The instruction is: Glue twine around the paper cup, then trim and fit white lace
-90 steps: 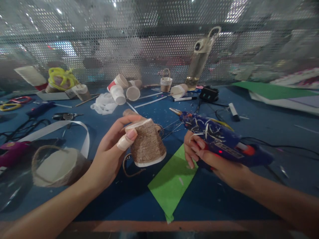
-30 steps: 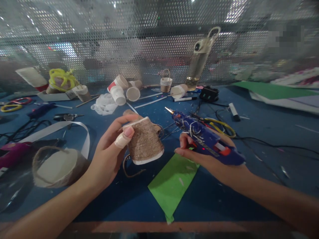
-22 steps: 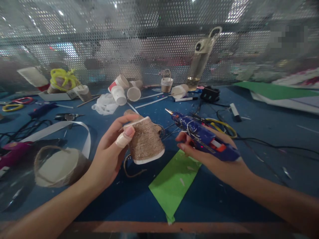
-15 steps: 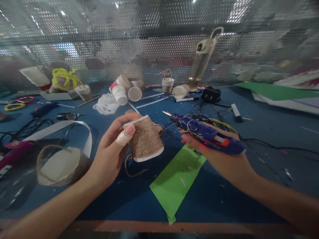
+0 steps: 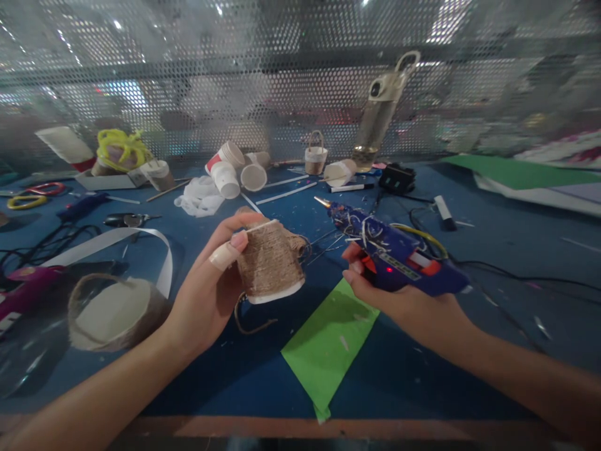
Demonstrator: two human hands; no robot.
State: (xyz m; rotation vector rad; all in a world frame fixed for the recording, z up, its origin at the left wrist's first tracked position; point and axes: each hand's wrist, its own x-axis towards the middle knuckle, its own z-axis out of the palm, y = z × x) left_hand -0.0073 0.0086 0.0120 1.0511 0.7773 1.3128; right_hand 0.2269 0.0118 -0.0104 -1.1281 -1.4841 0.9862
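Note:
A paper cup wrapped in brown twine (image 5: 271, 262) is held tilted in my left hand (image 5: 206, 282), its white rim showing at the lower edge. A bandage-like wrap covers part of that thumb. My right hand (image 5: 399, 300) grips a blue hot glue gun (image 5: 385, 247) with an orange trigger and a small red light. Its metal tip points up and left, apart from the cup. Below the cup a loose piece of twine (image 5: 253, 327) curls on the blue table. Between my hands lies a green paper sheet (image 5: 331, 347).
To the left stand a twine-covered basket (image 5: 117, 313) and a magenta glue gun (image 5: 28, 288). Paper cups (image 5: 225, 178), a small handled basket (image 5: 315, 160) and a water bottle (image 5: 378, 119) line the back before a perforated metal screen (image 5: 282, 81). Cables trail at right.
The glue gun has rolled in my right hand, showing more of its side and trigger, and its tip has moved slightly right and up. The cup has tilted slightly and shifted left.

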